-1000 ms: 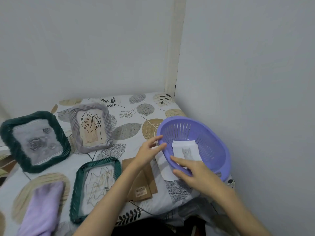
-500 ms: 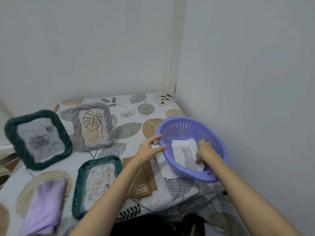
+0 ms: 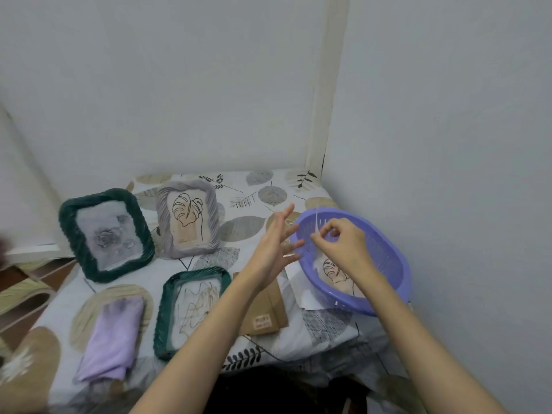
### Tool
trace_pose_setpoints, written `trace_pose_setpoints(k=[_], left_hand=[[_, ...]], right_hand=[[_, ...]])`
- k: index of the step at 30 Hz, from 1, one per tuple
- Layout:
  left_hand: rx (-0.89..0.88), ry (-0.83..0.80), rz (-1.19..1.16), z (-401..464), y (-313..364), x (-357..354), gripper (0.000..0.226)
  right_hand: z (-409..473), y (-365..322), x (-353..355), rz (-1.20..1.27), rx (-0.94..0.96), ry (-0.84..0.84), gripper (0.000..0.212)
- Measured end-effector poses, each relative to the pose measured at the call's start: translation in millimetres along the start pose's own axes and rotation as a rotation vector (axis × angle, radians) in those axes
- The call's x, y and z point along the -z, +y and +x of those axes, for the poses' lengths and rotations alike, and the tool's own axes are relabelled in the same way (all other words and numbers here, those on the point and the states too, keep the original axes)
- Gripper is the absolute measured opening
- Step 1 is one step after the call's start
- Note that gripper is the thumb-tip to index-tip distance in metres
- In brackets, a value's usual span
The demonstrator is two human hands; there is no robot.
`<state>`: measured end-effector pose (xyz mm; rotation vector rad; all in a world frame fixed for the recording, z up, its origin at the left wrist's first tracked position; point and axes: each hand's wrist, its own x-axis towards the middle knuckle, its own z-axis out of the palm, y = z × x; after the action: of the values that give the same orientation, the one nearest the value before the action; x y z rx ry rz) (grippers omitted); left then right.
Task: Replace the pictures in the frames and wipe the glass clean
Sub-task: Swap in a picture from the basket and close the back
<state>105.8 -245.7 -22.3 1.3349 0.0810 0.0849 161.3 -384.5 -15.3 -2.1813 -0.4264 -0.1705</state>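
My right hand [image 3: 340, 243] pinches a white picture [image 3: 316, 231], held edge-on above the purple basket [image 3: 388, 264]. Inside the basket lies a leaf-drawing print [image 3: 334, 271]. My left hand [image 3: 276, 249] hovers with spread fingers just left of the basket rim. A dark green frame with a rose picture [image 3: 106, 234] and a grey frame with a leaf drawing [image 3: 186, 218] stand at the back. A second green frame with a line drawing [image 3: 191, 309] lies flat in front. A lilac cloth [image 3: 112, 336] lies left of it.
A brown backing board [image 3: 263, 309] lies beside the flat frame, with white paper [image 3: 294, 276] under the basket's edge. The table has a leaf-patterned cover [image 3: 245, 204] and sits in a corner; walls stand close behind and to the right.
My right hand has lifted the white picture out of the basket and turned it edge-on, uncovering the leaf print. My left hand rose off the rim and spread its fingers.
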Motion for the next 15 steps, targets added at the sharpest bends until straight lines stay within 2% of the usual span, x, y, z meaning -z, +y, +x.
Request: trace_pose_setpoints(k=[3, 6, 8, 10, 12, 15], left_hand=[[-0.011, -0.01, -0.225, -14.2, 11.3, 14.6, 0.048], [-0.086, 0.077, -0.222, -31.4, 15.6, 38.5, 0.042], [-0.148, 0.142, -0.139, -44.1, 14.7, 59.1, 0.061], [-0.176, 0.206, 0.004, -60.1, 14.0, 80.8, 0.07], [-0.151, 0.296, 0.171, -76.0, 12.1, 104.6, 0.063], [-0.084, 0.423, 0.425, -92.6, -0.1, 140.6, 0.04]], right_hand=[[-13.4, -21.5, -15.5, 0.036, 0.102, -0.133, 0.017], [-25.7, -40.8, -31.5, 0.067, 0.106, -0.249, 0.016], [-30.0, -50.7, -46.4, 0.17, 0.123, -0.302, 0.009], [-34.7, -56.2, -64.0, 0.245, 0.167, -0.324, 0.012], [-40.5, -56.0, -83.4, 0.237, 0.181, -0.321, 0.026], [-52.2, -53.4, -110.1, 0.218, 0.049, -0.376, 0.037]])
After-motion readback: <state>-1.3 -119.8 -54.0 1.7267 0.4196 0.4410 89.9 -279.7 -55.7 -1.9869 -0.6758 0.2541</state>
